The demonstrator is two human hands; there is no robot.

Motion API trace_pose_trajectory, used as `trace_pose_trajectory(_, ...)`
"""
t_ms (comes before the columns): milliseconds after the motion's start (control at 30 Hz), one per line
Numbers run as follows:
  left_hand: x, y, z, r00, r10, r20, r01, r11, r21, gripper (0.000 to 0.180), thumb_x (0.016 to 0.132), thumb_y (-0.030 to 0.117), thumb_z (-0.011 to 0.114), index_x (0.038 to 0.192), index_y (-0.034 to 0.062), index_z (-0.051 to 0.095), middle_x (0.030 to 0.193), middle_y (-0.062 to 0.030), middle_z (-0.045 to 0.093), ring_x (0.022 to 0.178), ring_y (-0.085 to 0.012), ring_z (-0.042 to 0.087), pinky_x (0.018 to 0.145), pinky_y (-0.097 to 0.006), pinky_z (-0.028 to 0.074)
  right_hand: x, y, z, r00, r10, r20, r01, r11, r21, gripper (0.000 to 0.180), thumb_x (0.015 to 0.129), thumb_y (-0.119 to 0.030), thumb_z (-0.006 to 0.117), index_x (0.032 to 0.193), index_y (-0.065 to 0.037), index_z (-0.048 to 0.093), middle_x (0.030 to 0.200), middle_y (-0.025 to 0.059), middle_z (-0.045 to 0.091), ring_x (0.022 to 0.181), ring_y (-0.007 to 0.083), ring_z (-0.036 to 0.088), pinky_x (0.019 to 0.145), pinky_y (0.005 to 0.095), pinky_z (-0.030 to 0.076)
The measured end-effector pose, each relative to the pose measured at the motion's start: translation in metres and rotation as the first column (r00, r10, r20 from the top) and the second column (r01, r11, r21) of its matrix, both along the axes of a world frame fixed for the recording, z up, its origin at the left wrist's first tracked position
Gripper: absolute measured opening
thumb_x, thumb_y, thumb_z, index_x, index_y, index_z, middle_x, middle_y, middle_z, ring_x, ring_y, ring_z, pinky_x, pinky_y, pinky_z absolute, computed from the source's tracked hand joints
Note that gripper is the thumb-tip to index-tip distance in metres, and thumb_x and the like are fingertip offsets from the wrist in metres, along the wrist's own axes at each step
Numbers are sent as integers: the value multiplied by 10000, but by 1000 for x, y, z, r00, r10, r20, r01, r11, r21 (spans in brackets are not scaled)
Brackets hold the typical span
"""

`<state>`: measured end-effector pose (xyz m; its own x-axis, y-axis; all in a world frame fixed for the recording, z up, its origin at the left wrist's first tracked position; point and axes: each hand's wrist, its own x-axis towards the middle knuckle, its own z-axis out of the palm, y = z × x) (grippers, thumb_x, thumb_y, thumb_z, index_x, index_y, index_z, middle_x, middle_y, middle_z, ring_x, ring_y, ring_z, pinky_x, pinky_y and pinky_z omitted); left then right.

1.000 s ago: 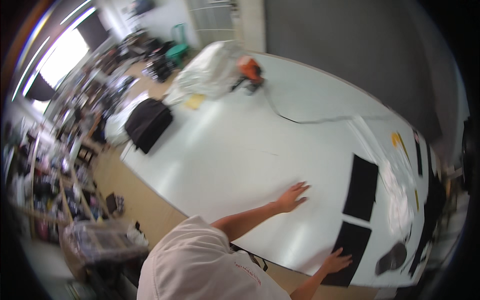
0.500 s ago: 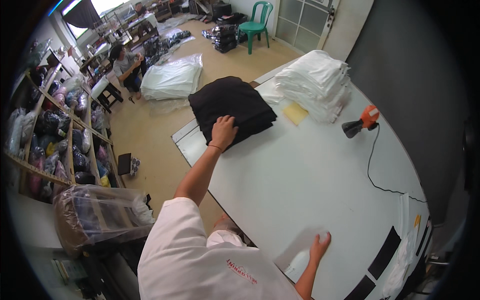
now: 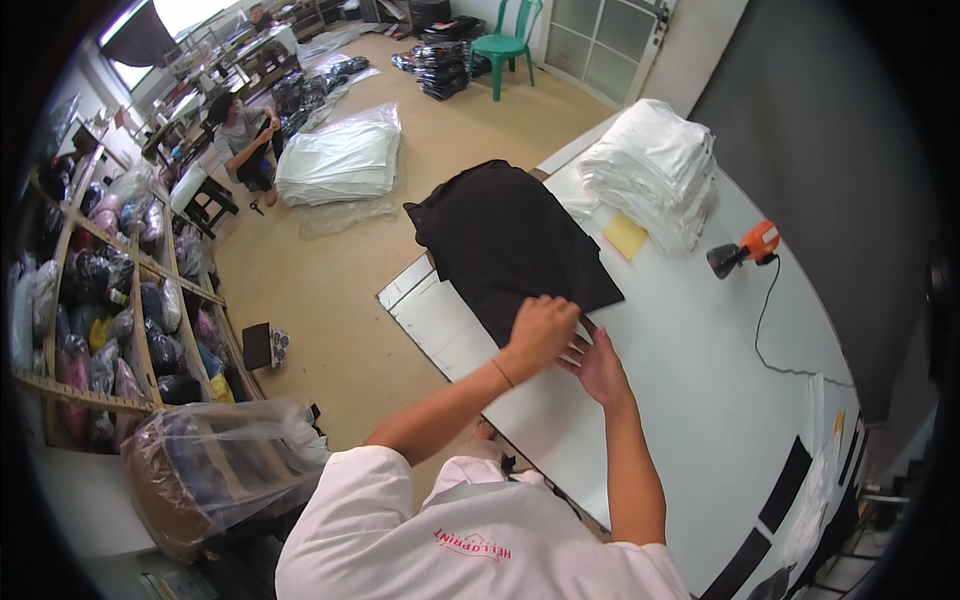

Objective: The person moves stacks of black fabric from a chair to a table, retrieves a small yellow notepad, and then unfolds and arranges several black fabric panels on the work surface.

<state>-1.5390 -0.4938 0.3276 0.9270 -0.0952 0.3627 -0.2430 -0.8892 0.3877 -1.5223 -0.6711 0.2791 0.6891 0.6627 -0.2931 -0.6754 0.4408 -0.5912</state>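
A pile of black cloth [image 3: 510, 235], perhaps folded garments, lies at the table's far left edge, its top piece stretched toward me. My left hand [image 3: 543, 332] is closed on the near edge of that black cloth, knuckles up. Right beside it, my right hand [image 3: 603, 368] has its fingers apart and slightly bent, reaching to the cloth's near corner. Whether the right fingertips touch the fabric is partly hidden behind the left hand.
On the white table [image 3: 690, 400] are a white cloth stack [image 3: 650, 165], a yellow sheet [image 3: 625, 236], an orange corded heat tool [image 3: 745, 248] and black strips [image 3: 785, 485]. Shelves of bagged goods [image 3: 120, 290] stand left. A person [image 3: 240, 145] sits beside wrapped white bundles [image 3: 340, 160].
My left hand has come nearer, drawing the top black cloth toward me. My right hand has risen from the near table surface to meet it. The view has shifted slightly.
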Motion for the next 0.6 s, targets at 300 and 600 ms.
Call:
trace_pose_trajectory(300,-123,6,-80,840,107,-532,-526,-82,-847,476,962,399,542,1265,33,521,1309,-124,552,1177,-288,548,1071,-420,372,-66,-44,33,936,-345,-69,326,924,-199,417,858,-48,470,1268,23,482,1184,120,600,1032,234,632,863,356,545)
trace_pose_trajectory(600,-68,-38,-65,854,-449,-264,-515,-656,-551,372,938,346,595,1160,48,602,1179,-98,645,1116,-254,602,999,-420,468,-109,-108,93,821,-568,59,567,799,-201,544,749,-52,514,1286,34,488,1206,147,594,1096,285,598,920,400,520)
